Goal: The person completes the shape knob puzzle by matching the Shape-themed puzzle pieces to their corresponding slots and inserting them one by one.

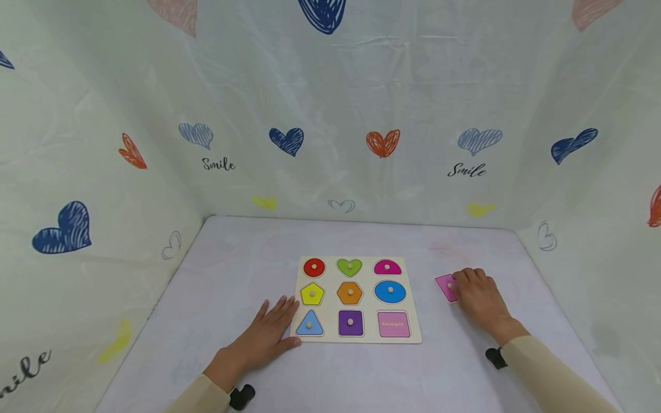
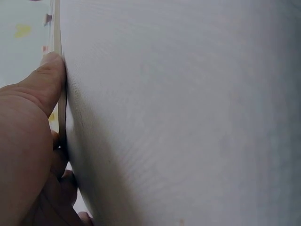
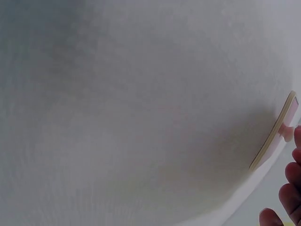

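Observation:
A cream puzzle board (image 1: pixel 361 338) lies on the table, holding knobbed shapes. Among them are a red circle (image 1: pixel 310 272), a blue triangle (image 1: pixel 310 331) and a purple square (image 1: pixel 356 330). Its lower right recess, pink and printed with a word, holds no piece. My left hand (image 1: pixel 263 338) rests with fingers spread at the board's left edge, the thumb along its lower left corner. To the right of the board, my right hand (image 1: pixel 480 298) pinches a pink puzzle piece (image 1: pixel 444 282) by its knob (image 3: pixel 285 133). The hand covers part of the piece; whether it touches the table I cannot tell.
The white-covered table (image 1: pixel 232 258) extends around the board. Behind it and at both sides hangs a pale curtain (image 1: pixel 330 86) with printed hearts. Each wrist wears a small black device, one on the left (image 1: pixel 241 397) and one on the right (image 1: pixel 496 358).

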`<state>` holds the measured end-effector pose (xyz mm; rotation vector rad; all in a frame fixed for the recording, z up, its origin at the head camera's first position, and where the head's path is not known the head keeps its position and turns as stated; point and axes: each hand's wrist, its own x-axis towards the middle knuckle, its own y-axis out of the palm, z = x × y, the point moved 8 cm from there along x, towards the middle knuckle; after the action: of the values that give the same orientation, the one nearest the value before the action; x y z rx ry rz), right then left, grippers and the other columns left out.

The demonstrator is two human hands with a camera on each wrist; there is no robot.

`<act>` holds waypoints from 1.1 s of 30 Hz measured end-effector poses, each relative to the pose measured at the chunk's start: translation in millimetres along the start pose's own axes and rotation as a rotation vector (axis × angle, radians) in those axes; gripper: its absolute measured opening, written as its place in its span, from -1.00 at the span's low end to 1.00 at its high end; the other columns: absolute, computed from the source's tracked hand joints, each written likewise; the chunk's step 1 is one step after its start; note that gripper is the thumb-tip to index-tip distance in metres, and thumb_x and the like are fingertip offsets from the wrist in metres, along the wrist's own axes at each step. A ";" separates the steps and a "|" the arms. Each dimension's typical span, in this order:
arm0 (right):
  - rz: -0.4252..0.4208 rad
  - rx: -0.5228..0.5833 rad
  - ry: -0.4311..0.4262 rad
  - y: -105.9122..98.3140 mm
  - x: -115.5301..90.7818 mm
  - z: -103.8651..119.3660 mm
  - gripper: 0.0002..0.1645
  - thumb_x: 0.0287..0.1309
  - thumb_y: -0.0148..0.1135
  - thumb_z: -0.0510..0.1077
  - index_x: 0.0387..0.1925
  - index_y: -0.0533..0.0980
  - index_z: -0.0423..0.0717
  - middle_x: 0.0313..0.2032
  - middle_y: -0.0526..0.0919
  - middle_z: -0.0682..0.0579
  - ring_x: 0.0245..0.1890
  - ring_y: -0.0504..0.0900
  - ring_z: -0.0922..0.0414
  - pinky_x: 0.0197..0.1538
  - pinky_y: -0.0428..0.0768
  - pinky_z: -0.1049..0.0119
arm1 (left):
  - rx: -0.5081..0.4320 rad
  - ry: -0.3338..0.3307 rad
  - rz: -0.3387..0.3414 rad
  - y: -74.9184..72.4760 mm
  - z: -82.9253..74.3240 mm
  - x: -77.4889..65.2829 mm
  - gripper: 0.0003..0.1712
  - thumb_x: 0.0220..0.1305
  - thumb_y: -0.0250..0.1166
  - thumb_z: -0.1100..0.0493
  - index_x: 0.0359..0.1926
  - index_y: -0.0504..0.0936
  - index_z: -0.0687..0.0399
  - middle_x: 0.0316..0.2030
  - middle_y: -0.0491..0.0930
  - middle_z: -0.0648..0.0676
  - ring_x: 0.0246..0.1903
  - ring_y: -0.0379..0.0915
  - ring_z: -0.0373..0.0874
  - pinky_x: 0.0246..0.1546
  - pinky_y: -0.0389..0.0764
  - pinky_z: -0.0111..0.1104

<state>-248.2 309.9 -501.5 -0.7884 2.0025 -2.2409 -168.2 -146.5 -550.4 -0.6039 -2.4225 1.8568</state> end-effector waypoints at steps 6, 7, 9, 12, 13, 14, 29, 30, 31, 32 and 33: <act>0.034 -0.031 -0.004 7.5 0.9 2.1 -0.76 0.33 0.33 -0.26 -0.08 0.55 -0.37 -0.16 0.63 -0.24 -0.06 0.52 -0.26 -0.08 0.58 -0.22 | -0.010 0.001 0.001 -0.3 -0.4 0.7 0.06 0.40 0.29 -0.36 0.69 0.09 -0.02 0.68 0.08 0.00 0.69 -0.17 0.00 0.68 -0.20 0.10; 0.036 -0.039 -0.004 8.2 1.1 2.5 -0.76 0.33 0.33 -0.26 -0.08 0.56 -0.37 -0.17 0.63 -0.23 -0.07 0.53 -0.25 -0.08 0.58 -0.21 | -0.012 0.002 0.002 -0.5 -0.6 0.7 0.06 0.40 0.29 -0.36 0.69 0.09 -0.02 0.68 0.08 0.00 0.69 -0.17 0.00 0.68 -0.20 0.10; 0.042 -0.047 -0.003 9.2 1.3 3.0 -0.75 0.32 0.34 -0.26 -0.07 0.56 -0.38 -0.17 0.63 -0.23 -0.06 0.53 -0.24 -0.06 0.59 -0.21 | -0.012 0.003 0.003 -0.5 -0.8 0.7 0.06 0.40 0.28 -0.36 0.69 0.09 -0.02 0.68 0.08 -0.01 0.69 -0.17 0.00 0.68 -0.20 0.10; 0.056 -0.049 0.004 10.3 1.9 3.4 -0.72 0.31 0.36 -0.27 -0.05 0.57 -0.38 -0.16 0.64 -0.23 -0.05 0.54 -0.24 -0.04 0.59 -0.21 | -0.012 0.008 0.001 -1.0 -0.9 0.6 0.06 0.41 0.27 -0.37 0.69 0.09 -0.02 0.68 0.07 -0.01 0.69 -0.17 0.00 0.68 -0.20 0.10; 0.058 -0.049 0.007 10.6 2.0 3.2 -0.72 0.31 0.36 -0.27 -0.04 0.57 -0.39 -0.16 0.64 -0.23 -0.05 0.54 -0.24 -0.04 0.59 -0.20 | -0.010 0.009 0.000 -0.9 -0.8 0.7 0.06 0.41 0.27 -0.37 0.69 0.09 -0.02 0.68 0.07 -0.01 0.69 -0.17 0.00 0.68 -0.20 0.10; 0.059 -0.050 0.007 10.8 2.0 3.3 -0.72 0.32 0.36 -0.27 -0.04 0.57 -0.39 -0.16 0.64 -0.23 -0.05 0.54 -0.23 -0.05 0.59 -0.20 | -0.008 0.011 -0.001 -0.9 -0.8 0.7 0.06 0.41 0.27 -0.37 0.69 0.09 -0.02 0.68 0.07 -0.01 0.69 -0.17 0.00 0.68 -0.20 0.10; 0.072 -0.104 0.009 10.3 0.0 -2.7 -0.76 0.34 0.33 -0.21 -0.21 0.54 -0.37 -0.34 0.57 -0.17 -0.19 0.51 -0.21 -0.21 0.50 -0.09 | -0.009 0.012 -0.008 0.2 -0.5 0.6 0.05 0.40 0.29 -0.35 0.68 0.11 0.00 0.67 0.09 0.00 0.69 -0.14 0.01 0.67 -0.17 0.12; 0.073 -0.107 0.009 10.3 -0.4 -3.1 -0.75 0.34 0.34 -0.21 -0.21 0.53 -0.37 -0.35 0.57 -0.17 -0.20 0.51 -0.22 -0.21 0.51 -0.10 | -0.008 0.011 -0.006 0.3 -0.5 0.7 0.05 0.41 0.29 -0.35 0.69 0.10 -0.01 0.67 0.09 0.00 0.69 -0.15 0.01 0.67 -0.18 0.12; 0.075 -0.107 0.010 10.3 -0.9 -3.3 -0.75 0.34 0.34 -0.20 -0.23 0.52 -0.37 -0.36 0.56 -0.17 -0.20 0.50 -0.21 -0.21 0.51 -0.10 | -0.009 0.010 -0.006 0.2 -0.5 0.7 0.05 0.41 0.29 -0.35 0.69 0.10 -0.01 0.67 0.09 0.00 0.69 -0.15 0.01 0.67 -0.18 0.12; 0.076 -0.106 0.012 10.3 -1.3 -3.6 -0.75 0.33 0.35 -0.20 -0.24 0.52 -0.36 -0.37 0.56 -0.16 -0.21 0.50 -0.21 -0.22 0.51 -0.10 | -0.010 0.010 -0.005 0.2 -0.5 0.8 0.05 0.41 0.28 -0.35 0.69 0.10 -0.01 0.67 0.08 0.00 0.69 -0.15 0.01 0.67 -0.18 0.12; 0.075 -0.104 0.014 10.2 -1.7 -3.7 -0.75 0.32 0.35 -0.20 -0.26 0.51 -0.35 -0.38 0.55 -0.16 -0.22 0.50 -0.21 -0.23 0.51 -0.09 | -0.010 0.010 -0.005 0.0 -0.6 0.8 0.05 0.41 0.28 -0.35 0.69 0.10 0.00 0.67 0.08 0.00 0.69 -0.15 0.01 0.67 -0.18 0.12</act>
<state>-251.2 312.2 -511.8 -0.6949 2.1318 -2.1233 -168.7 -145.7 -550.4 -0.6060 -2.4263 1.8360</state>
